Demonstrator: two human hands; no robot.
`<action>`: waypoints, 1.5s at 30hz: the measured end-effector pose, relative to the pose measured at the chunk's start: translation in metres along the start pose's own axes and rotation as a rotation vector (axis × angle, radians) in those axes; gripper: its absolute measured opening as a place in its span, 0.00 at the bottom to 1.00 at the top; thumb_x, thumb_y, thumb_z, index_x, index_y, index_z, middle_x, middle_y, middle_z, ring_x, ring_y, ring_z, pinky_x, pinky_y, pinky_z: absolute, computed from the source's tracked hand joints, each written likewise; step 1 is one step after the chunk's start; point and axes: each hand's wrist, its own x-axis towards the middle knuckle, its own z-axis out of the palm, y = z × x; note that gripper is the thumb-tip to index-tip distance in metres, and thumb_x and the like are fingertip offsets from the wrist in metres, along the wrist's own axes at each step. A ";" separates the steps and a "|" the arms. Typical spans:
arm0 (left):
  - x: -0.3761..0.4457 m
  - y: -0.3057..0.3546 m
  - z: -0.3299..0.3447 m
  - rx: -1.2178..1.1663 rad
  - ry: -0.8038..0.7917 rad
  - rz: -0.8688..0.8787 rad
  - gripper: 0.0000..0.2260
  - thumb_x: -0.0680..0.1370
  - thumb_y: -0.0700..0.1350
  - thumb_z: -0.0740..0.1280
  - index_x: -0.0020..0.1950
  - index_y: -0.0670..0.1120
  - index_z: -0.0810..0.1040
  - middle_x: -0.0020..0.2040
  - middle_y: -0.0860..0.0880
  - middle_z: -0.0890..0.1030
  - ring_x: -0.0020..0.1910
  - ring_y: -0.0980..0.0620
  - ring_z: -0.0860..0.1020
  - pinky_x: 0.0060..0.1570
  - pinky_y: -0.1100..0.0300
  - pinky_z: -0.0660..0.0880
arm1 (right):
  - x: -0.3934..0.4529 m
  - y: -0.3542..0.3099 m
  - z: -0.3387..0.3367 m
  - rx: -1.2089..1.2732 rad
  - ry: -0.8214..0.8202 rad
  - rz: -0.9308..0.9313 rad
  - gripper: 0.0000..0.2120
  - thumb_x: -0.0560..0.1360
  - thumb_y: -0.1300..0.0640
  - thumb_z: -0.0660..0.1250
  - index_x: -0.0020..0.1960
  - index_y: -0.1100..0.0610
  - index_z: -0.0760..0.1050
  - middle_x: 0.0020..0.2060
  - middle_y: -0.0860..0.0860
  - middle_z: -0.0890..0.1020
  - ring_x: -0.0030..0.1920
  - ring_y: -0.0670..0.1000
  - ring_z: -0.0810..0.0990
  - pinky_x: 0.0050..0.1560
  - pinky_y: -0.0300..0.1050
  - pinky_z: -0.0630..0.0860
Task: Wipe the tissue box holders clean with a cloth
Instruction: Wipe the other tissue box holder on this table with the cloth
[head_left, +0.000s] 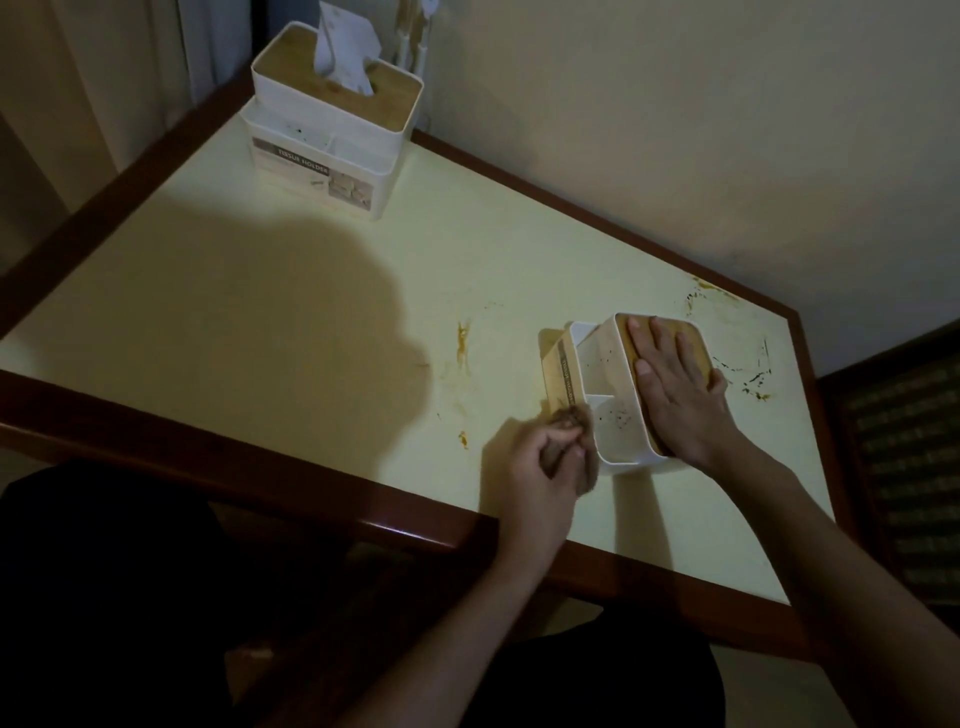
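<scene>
Near tissue box holder (613, 395), white with a wood lid, sits at 4 o'clock on the cream table (311, 322). Right hand (675, 384) lies flat on the lid, fingers straight. Left hand (540, 467) grips a bunched brown cloth (576, 421) against the holder's front corner. Dark specks show in its open compartments. Second tissue box holder (332, 140), tissue sticking up, stands at 11 o'clock.

Surroundings: table, wall, curtain

Pale yellow table (291, 291) with dark wood rim carries orange-brown stains (462, 340) near centre and dark smears (748, 374) toward its right edge. Plain wall (675, 130) stands behind; curtain (104, 78) hangs at upper left.
</scene>
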 end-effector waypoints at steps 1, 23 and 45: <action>0.012 0.007 0.001 0.010 0.023 0.000 0.07 0.76 0.33 0.66 0.44 0.45 0.77 0.43 0.47 0.78 0.41 0.66 0.75 0.41 0.75 0.71 | 0.000 0.000 0.000 0.001 -0.003 -0.001 0.25 0.75 0.40 0.36 0.72 0.34 0.36 0.77 0.42 0.40 0.76 0.48 0.37 0.71 0.64 0.39; 0.033 0.023 -0.029 0.045 -0.269 -0.123 0.32 0.75 0.32 0.67 0.73 0.54 0.60 0.53 0.54 0.76 0.51 0.56 0.78 0.43 0.66 0.78 | 0.000 -0.005 -0.001 0.014 -0.040 0.042 0.28 0.74 0.39 0.35 0.73 0.36 0.36 0.76 0.42 0.39 0.76 0.49 0.36 0.71 0.64 0.37; 0.129 0.057 0.017 -0.619 -0.113 -0.088 0.13 0.79 0.36 0.62 0.63 0.35 0.70 0.57 0.39 0.78 0.56 0.48 0.79 0.51 0.59 0.77 | -0.001 -0.002 -0.002 0.009 -0.056 0.002 0.22 0.82 0.43 0.39 0.71 0.35 0.32 0.76 0.43 0.36 0.75 0.49 0.33 0.70 0.64 0.35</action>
